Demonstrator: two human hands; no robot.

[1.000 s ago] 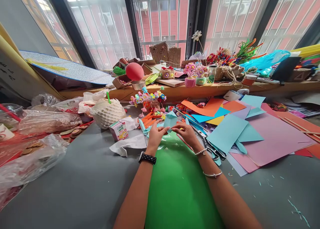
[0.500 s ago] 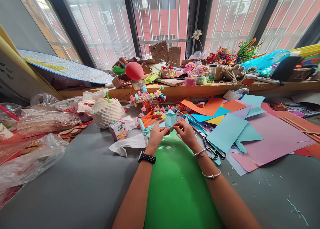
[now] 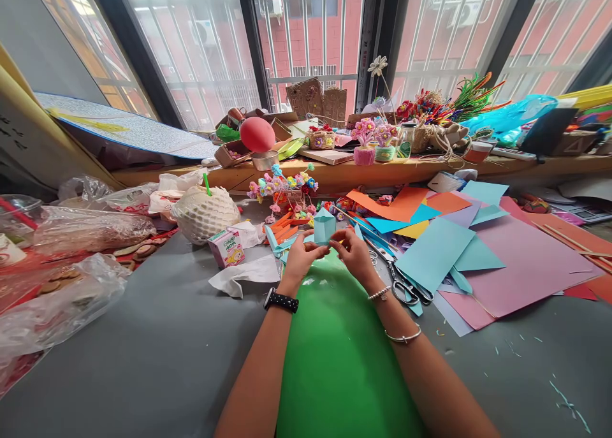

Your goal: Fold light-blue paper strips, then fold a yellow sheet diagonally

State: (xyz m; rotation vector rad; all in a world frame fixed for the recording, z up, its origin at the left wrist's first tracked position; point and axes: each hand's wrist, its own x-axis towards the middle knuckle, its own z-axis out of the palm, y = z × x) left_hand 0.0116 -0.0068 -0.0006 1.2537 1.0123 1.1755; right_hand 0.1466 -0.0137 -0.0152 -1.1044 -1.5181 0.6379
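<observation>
Between my two hands is a small light-blue folded paper piece (image 3: 325, 226), standing upright with a peaked top and creases. My left hand (image 3: 304, 259) pinches its lower left side between thumb and fingers. At the lower right edge, my right hand (image 3: 352, 254) closes its thumb and fingertips on the same paper. A big glossy green balloon (image 3: 344, 355) lies under my wrists and between my forearms. Black-handled scissors (image 3: 406, 290) rest on the table right of my right hand. Light-blue paper strips (image 3: 272, 240) lie by my left hand.
Coloured paper sheets (image 3: 530, 259) spread over the right side. To the left stand a foam-net-wrapped item with a green straw (image 3: 205, 218), a small pink carton (image 3: 226, 249) and plastic bags (image 3: 90, 234). Crocheted flowers (image 3: 282, 186) and a red balloon (image 3: 257, 135) are farther back.
The folded paper has tilted slightly and shifted a little left in my fingers. My right fingers have moved slightly along its lower edge. Both hands keep their hold.
</observation>
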